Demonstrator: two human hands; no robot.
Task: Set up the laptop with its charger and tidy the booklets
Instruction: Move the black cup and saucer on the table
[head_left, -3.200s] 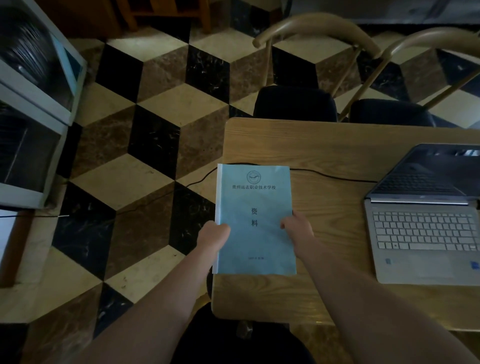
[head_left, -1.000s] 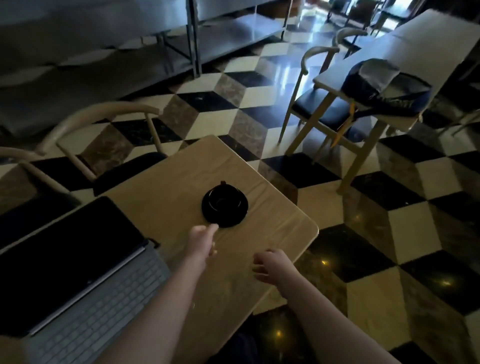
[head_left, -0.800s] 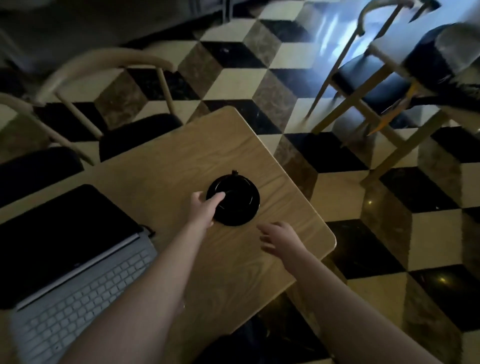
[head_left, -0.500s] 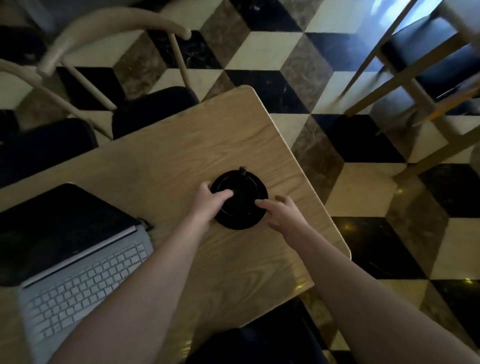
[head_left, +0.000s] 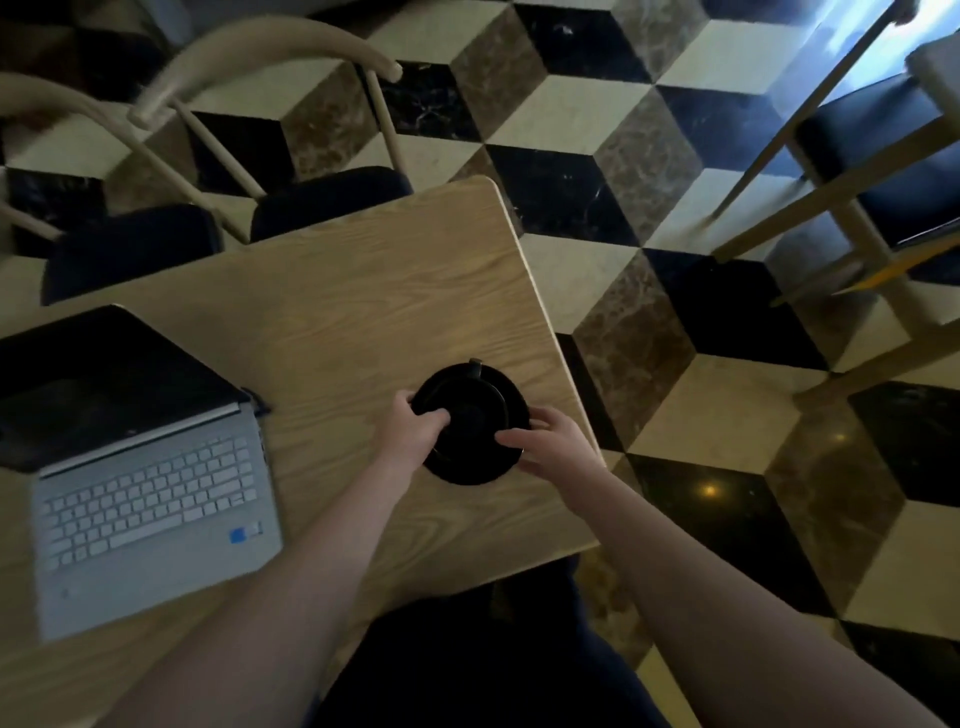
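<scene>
A black cup on a black saucer (head_left: 470, 415) stands near the right edge of the wooden table (head_left: 363, 291). My left hand (head_left: 415, 428) grips the saucer's left rim, thumb over the top. My right hand (head_left: 545, 447) holds its right front rim, fingers curled under the edge. An open silver laptop (head_left: 145, 488) with a dark screen sits at the left of the table. A small dark plug (head_left: 258, 408) shows at the laptop's right hinge side. No booklet is in view.
Two dark-cushioned chairs (head_left: 322, 200) with curved pale backs stand behind the table. Another table's wooden legs and a dark chair seat (head_left: 878, 150) are at the upper right. The floor is a cube-pattern tile. My dark-clothed lap is below the table's front edge.
My view swung from the blue booklet at the table's left end to its right end. Both hands reached the black saucer and closed on its rim.
</scene>
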